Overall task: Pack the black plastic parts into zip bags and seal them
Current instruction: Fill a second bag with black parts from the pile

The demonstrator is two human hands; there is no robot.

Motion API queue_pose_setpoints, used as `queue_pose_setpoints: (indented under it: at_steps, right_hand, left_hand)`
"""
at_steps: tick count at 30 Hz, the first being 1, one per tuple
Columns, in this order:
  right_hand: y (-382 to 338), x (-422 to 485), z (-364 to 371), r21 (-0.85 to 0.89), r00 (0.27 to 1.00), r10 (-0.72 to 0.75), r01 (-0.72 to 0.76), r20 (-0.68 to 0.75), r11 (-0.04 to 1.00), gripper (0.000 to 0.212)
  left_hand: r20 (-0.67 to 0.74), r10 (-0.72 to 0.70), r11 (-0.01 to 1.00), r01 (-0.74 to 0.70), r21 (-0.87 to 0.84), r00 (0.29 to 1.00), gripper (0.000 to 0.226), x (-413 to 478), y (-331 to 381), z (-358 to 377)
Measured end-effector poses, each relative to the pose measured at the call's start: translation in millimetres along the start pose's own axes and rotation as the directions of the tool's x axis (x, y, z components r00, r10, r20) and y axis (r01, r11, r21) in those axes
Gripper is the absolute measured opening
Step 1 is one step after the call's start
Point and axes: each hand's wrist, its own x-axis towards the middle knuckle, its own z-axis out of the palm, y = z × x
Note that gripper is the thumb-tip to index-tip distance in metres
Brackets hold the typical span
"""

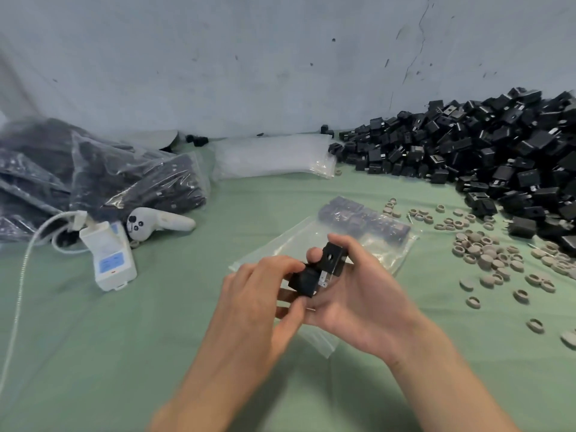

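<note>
Left hand (258,294) and right hand (358,304) clutch black parts (304,280) above zip bag (280,244); slack grip could drop one outside it.

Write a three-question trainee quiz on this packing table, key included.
1. True or false: the zip bag under the left hand and right hand is empty.
2. Where does the loose pile of black pieces lie? A) far right B) far left C) at the near edge
3. Fill in: each hand holds a black ____.
Key: 1 false, bagged parts lie in its far end. 2 A. 3 part.
</note>
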Motion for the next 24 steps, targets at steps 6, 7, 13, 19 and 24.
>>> queue_pose_setpoints:
  at_steps: [6,7,13,19,24]
  right_hand:
    - [6.8,1.8,5.0,-0.027,0.998,0.047,-0.048,-0.032,0.998,0.037]
    - [5.2,1.3,5.0,-0.029,0.998,0.042,-0.043,-0.046,0.999,0.037]
    - [-21.9,-4.9,-7.3,0.012,0.951,-0.174,0.183,-0.254,0.983,0.038]
    - [-43.2,-12.0,-27.6,-0.037,0.804,-0.349,0.379,-0.482,0.925,0.032]
    - [-42.2,-10.3,-33.8,-0.039,0.786,-0.347,0.382,-0.512,0.923,0.035]
  left_hand:
    - [0.038,-0.015,0.999,0.013,0.041,0.999,0.042,-3.1,-9.4,-3.5]
    - [0.024,-0.021,1.0,0.021,0.012,0.999,0.04,-3.5,-11.3,-4.7]
    - [0.055,-0.245,0.968,0.247,-0.043,0.968,0.035,-18.4,-47.4,-23.9]
    - [0.213,-0.278,0.959,0.259,0.115,0.937,0.039,-24.8,-52.9,-13.7]
    - [0.09,-0.271,0.95,0.251,0.185,0.958,0.026,-8.5,-30.3,16.6]
